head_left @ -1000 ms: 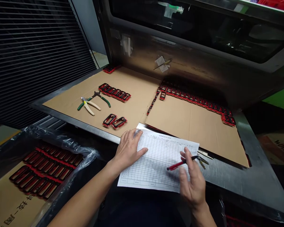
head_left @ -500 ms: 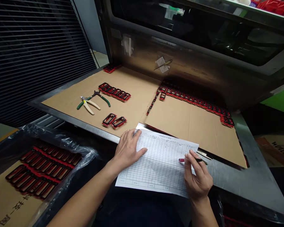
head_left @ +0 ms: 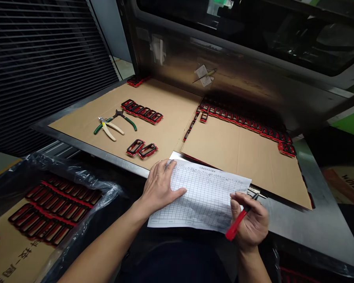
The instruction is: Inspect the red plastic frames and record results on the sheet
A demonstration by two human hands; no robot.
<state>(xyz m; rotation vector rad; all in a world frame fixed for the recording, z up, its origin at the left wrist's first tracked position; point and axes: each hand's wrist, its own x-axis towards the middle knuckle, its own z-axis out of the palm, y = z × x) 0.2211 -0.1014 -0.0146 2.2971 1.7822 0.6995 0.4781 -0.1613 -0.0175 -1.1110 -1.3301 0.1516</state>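
My left hand (head_left: 161, 184) lies flat, fingers spread, on the left edge of a printed grid sheet (head_left: 205, 194) at the front of the metal bench. My right hand (head_left: 250, 220) is closed around a red pen (head_left: 237, 224) at the sheet's right edge, the pen's red end pointing back toward me. Two red-and-black frame parts (head_left: 141, 148) lie on the cardboard (head_left: 171, 129) just beyond my left hand.
Two pairs of cutters (head_left: 113, 124) and a row of red frame parts (head_left: 141, 112) lie on the left cardboard. A long row of parts (head_left: 244, 124) lines the back right. A plastic-lined box (head_left: 53, 208) of parts sits at lower left. A dark machine window rises behind.
My right hand has turned the pen from lying across the sheet to a writing grip near the sheet's right edge. My left hand has stayed on the paper.
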